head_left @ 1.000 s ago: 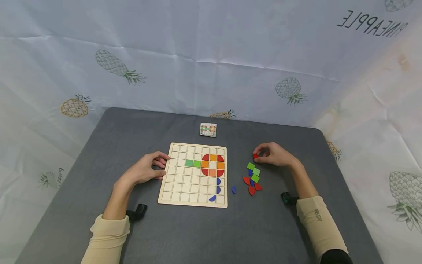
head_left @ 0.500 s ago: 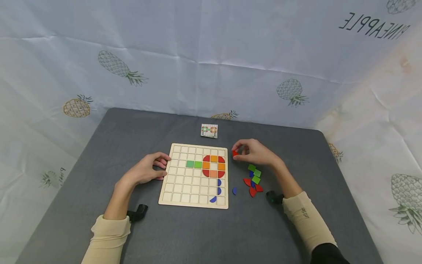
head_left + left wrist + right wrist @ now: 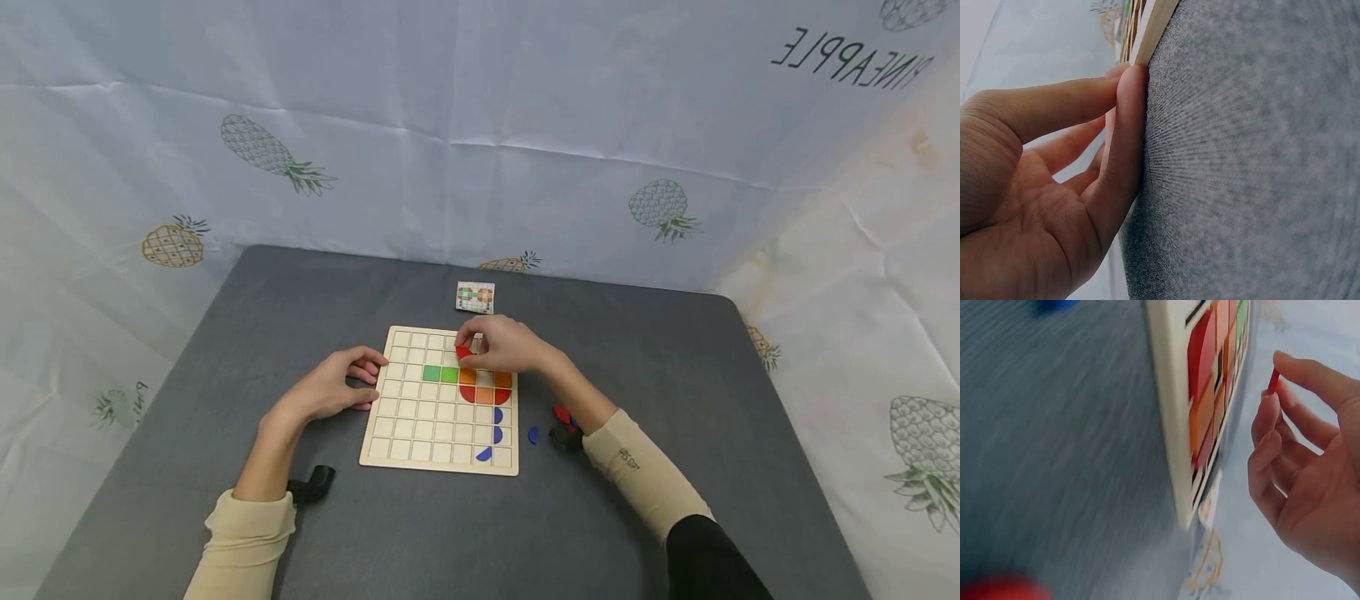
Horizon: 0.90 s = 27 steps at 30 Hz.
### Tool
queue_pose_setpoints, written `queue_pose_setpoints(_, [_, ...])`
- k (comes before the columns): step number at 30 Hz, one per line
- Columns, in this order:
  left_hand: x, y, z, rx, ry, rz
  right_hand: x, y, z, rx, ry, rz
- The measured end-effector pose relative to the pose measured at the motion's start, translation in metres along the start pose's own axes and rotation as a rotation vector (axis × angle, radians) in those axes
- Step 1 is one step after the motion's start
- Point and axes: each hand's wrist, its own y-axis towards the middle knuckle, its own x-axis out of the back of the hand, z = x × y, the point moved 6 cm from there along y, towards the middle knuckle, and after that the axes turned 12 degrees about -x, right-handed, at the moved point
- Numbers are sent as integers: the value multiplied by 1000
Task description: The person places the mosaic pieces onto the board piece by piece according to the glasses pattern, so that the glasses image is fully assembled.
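Note:
My right hand (image 3: 506,346) is above the far right part of the wooden grid board (image 3: 408,421), pinching a red tile (image 3: 463,352) between thumb and fingertips. In the right wrist view this red tile (image 3: 1274,381) is seen edge-on, held clear of the board. My left hand (image 3: 333,383) rests at the board's left edge, thumb and index finger spread along it; the left wrist view has fingertips touching the wooden rim (image 3: 1150,37). Green tiles (image 3: 440,373), orange squares (image 3: 485,396), red quarter-circles and blue half-circles (image 3: 498,415) lie on the board, partly hidden by my right hand.
Behind the board lies a small pattern card (image 3: 475,296). A loose blue half-circle (image 3: 533,435) sits right of the board. Farther right, a red piece (image 3: 562,414) shows beside my right forearm, which hides the rest of that pile. A patterned cloth (image 3: 442,192) hangs behind the grey table.
My right hand has travelled left from the loose pile to above the board, carrying the red tile. My left hand and the board have stayed in place.

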Motion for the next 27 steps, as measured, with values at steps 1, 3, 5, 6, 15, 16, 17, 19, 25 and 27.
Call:
queue_pose_setpoints(1, [0, 0, 0, 1, 0, -1, -3, 4, 3, 7, -8, 1])
queue_pose_setpoints(3, [0, -1, 0, 3, -1, -1, -9, 11, 9, 10, -24, 4])
queue_pose_setpoints(5, [-1, -1, -1, 1, -5, -1, -14, 18, 13, -2, -41, 9])
queue_pose_setpoints(6, [-1, -2, -2, -2, -4, 0, -17, 22, 14, -11, -51, 12])
queue_pose_setpoints(15, [0, -2, -4, -3, -4, -3, -28, 38, 20, -132, -84, 1])
queue_pose_setpoints(16, [0, -2, -4, -1, -5, -3, -28, 38, 19, -142, -83, -3])
queue_pose_setpoints(17, [0, -2, -4, -1, -3, -2, -29, 39, 20, -149, -84, -7])
queue_pose_setpoints(19, [0, -2, -5, -5, -3, 1, -29, 39, 20, -156, -84, -15])
queue_pose_setpoints(25, [-1, -2, -6, -11, -9, 4, -28, 36, 22, -163, -59, -24])
queue_pose_setpoints(27, [0, -2, -7, -8, -5, 2, -26, 32, 22, -165, -32, -22])
